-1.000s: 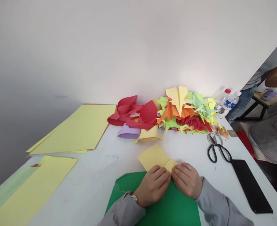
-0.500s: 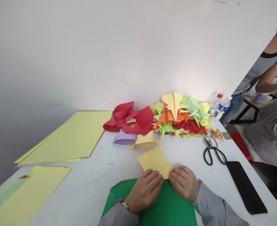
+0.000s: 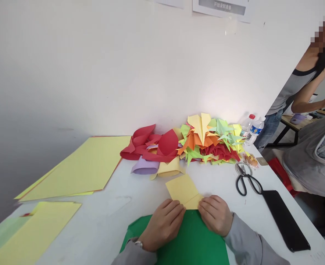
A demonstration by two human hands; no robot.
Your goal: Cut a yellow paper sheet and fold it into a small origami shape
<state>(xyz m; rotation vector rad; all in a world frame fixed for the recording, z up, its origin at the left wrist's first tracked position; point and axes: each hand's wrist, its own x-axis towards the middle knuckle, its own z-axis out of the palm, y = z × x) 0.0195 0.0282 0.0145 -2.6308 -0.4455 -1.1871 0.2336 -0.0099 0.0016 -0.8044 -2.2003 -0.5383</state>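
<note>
A small yellow paper square (image 3: 182,188) lies partly folded on the white table (image 3: 115,198), just beyond a green sheet (image 3: 191,243). My left hand (image 3: 162,224) rests with bent fingers on the paper's near left edge. My right hand (image 3: 215,214) presses bent fingers on its near right corner, where a folded flap shows. Both hands lie over the green sheet.
A heap of folded paper figures and red, purple and yellow curled scraps (image 3: 184,143) lines the wall. Black scissors (image 3: 243,178), a black phone (image 3: 285,219) and two water bottles (image 3: 250,130) lie right. Yellow sheets (image 3: 77,169) lie left. Another person (image 3: 300,88) stands at far right.
The view has tilted upward, so everything sits lower in the picture. My hands have drawn slightly apart along the paper's near edge.
</note>
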